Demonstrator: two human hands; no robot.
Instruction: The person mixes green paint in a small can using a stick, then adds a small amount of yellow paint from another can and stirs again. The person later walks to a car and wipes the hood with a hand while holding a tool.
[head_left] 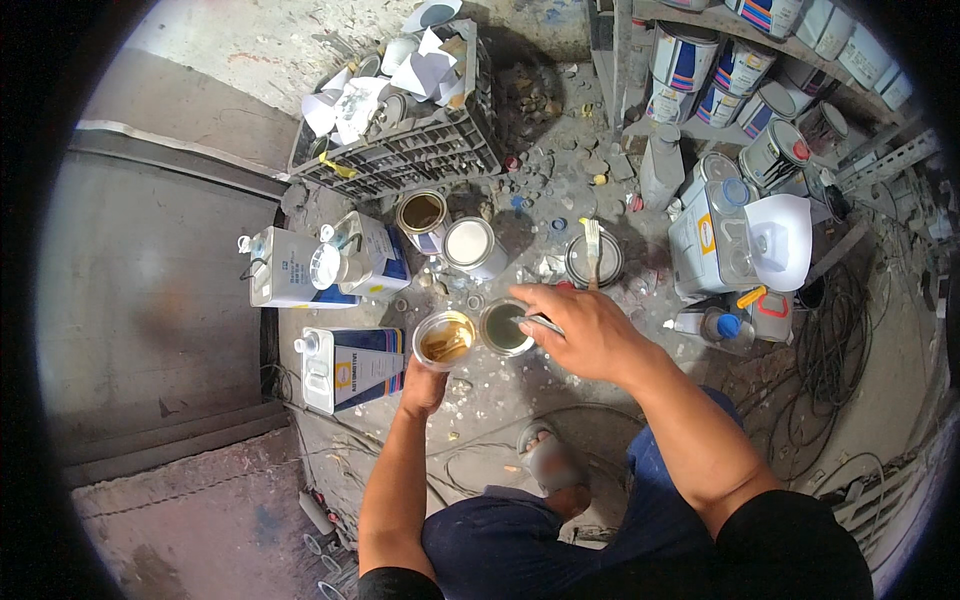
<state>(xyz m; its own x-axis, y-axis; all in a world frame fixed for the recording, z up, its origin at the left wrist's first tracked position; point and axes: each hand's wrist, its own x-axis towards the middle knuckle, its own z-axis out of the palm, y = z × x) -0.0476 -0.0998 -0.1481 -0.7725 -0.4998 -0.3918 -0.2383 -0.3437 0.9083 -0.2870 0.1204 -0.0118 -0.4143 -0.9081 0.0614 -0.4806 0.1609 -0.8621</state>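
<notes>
My left hand grips a clear plastic cup with amber liquid inside. Right beside it, my right hand holds a thin stirrer angled into a container of grey-green liquid. Behind them stand a can of white paint and a can with dark brown contents. A paintbrush rests on another round can further back.
Rectangular tins stand left, one near my left forearm. A crate of rubbish sits at the back. Right are shelves of cans, containers and coiled hoses. Cables cross the littered floor near my sandalled foot.
</notes>
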